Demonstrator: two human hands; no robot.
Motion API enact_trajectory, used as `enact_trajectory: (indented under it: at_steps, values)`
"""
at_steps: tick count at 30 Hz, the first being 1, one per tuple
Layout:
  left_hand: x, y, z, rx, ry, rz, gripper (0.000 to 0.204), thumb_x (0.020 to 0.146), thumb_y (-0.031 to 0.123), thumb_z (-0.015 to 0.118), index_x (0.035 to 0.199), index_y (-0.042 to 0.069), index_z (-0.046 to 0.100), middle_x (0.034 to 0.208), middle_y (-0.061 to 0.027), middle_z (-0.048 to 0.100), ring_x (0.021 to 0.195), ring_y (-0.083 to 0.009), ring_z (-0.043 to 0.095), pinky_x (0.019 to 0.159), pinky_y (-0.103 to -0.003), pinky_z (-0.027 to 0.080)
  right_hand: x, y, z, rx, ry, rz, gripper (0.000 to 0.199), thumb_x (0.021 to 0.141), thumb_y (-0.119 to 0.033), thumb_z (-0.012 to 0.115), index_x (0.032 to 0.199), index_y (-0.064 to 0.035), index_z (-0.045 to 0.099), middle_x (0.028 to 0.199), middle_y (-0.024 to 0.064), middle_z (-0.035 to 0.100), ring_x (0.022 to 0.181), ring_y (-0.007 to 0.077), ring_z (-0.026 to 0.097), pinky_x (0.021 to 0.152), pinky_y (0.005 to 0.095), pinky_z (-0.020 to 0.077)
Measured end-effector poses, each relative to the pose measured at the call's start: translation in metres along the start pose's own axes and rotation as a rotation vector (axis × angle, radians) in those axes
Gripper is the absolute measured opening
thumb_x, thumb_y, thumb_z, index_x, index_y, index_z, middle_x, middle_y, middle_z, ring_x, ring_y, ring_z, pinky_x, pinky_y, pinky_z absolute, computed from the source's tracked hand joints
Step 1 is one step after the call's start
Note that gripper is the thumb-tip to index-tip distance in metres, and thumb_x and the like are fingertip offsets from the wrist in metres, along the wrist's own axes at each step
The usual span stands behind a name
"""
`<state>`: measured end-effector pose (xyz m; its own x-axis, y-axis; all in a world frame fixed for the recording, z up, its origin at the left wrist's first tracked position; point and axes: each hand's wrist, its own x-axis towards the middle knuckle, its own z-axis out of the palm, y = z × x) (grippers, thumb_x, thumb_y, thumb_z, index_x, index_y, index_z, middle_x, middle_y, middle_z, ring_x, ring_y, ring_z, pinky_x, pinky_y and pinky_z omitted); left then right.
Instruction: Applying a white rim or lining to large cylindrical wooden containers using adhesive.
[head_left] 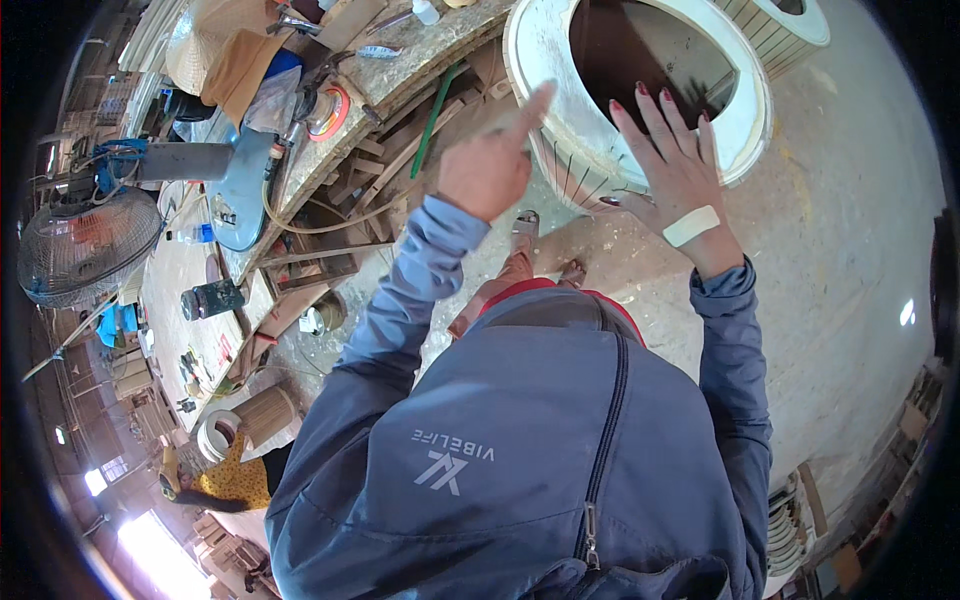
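Observation:
A round slatted drum with a broad white-coated ring on top stands in front of me, its wide opening showing a dark inside. My left hand is at the ring's left side. Its index finger is stretched out onto the white surface, the other fingers are curled, and I see nothing held in it. My right hand lies spread over the near right part of the ring, fingers apart and tips reaching over the opening. A pale plaster is stuck on the back of this hand.
To the left runs a cluttered workbench with a round sander and hose. A fan stands beyond it. Another slatted drum is at the upper right. Wood offcuts fill the space below the bench. A person in yellow is at the lower left.

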<state>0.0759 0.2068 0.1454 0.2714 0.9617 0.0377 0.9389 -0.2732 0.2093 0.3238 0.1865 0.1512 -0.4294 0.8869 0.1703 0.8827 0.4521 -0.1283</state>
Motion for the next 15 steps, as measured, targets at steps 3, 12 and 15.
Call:
enact_trajectory:
  at_steps: [3, 12, 15]
  values:
    - [-0.023, 0.024, -0.010, -0.134, -0.150, 0.049, 0.080, 0.086, 0.017, 0.061, 0.156, 0.036, 0.027, 0.079, -0.0192, 0.069, 0.066, -0.0397, 0.067, 0.060, -0.050, 0.055, -0.001, 0.002, -0.001, -0.001, -0.004, 0.009, 0.100, 0.072, -0.037, 0.083, 0.156, -0.0317, 0.030, 0.163, 0.0084, 0.027, 0.149, 0.0324, 0.025, 0.119, 0.0603, 0.0145]
    - [-0.018, -0.004, 0.003, -0.215, 0.093, 0.001, 0.078, 0.087, 0.018, 0.063, 0.156, 0.031, 0.029, 0.071, -0.0124, 0.068, 0.063, -0.0364, 0.067, 0.059, -0.049, 0.053, 0.026, -0.025, 0.009, 0.027, -0.030, -0.080, 0.094, 0.072, -0.041, 0.082, 0.153, -0.0380, 0.035, 0.163, 0.0090, 0.026, 0.150, 0.0323, 0.024, 0.118, 0.0661, 0.0136]
    - [-0.023, 0.006, 0.004, -0.197, 0.014, 0.009, 0.082, 0.087, 0.019, 0.064, 0.157, 0.031, 0.024, 0.072, -0.0120, 0.069, 0.064, -0.0368, 0.067, 0.058, -0.049, 0.054, 0.022, -0.019, 0.005, 0.037, -0.033, -0.106, 0.091, 0.072, -0.040, 0.082, 0.151, -0.0403, 0.038, 0.163, 0.0080, 0.027, 0.150, 0.0321, 0.025, 0.118, 0.0649, 0.0139]
